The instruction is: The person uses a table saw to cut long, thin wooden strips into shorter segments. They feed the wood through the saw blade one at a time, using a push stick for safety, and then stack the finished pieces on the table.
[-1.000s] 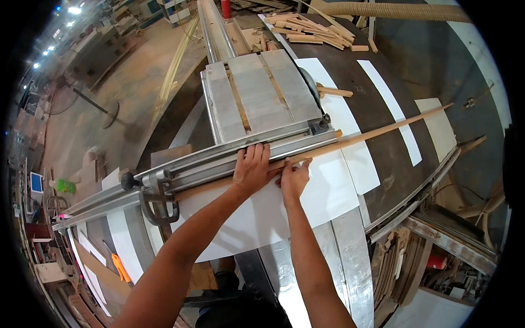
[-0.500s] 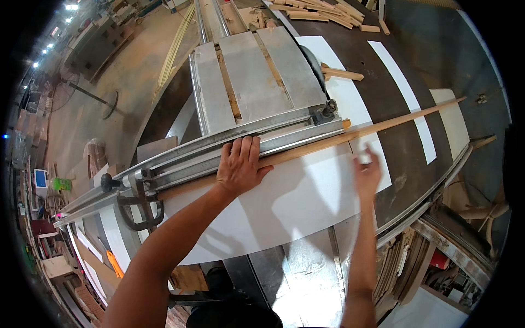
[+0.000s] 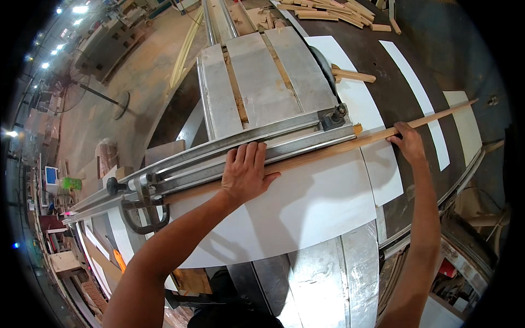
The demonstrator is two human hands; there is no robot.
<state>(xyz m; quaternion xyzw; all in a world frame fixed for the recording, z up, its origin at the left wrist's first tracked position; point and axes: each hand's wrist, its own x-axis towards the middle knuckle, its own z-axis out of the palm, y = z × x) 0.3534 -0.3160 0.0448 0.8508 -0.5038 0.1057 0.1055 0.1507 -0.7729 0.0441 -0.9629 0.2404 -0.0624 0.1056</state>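
Note:
A long, narrow wooden strip (image 3: 322, 150) lies along the near side of a metal fence (image 3: 306, 140), its far right end reaching past the white sheets. My left hand (image 3: 244, 173) is closed over the fence rail, fingers across the top and thumb stretched along the strip. Farther right, my right hand (image 3: 410, 143) pinches the strip between thumb and fingers. Beneath the strip is a large white panel (image 3: 295, 205) with a second white sheet (image 3: 385, 169) beside it. A dark C-shaped clamp (image 3: 143, 216) sits on the fence left of my left hand.
Beyond the fence stands a slotted metal sliding table (image 3: 262, 76). Short wood offcuts (image 3: 353, 11) are heaped at the far edge of the dark tabletop (image 3: 404, 82). One wood piece (image 3: 355, 75) lies on the white sheet. A standing fan (image 3: 68, 90) is at far left.
My right hand, blurred and off the strip before, has moved right and taken hold of the strip. My left hand stays at the fence. The whole view has shifted slightly.

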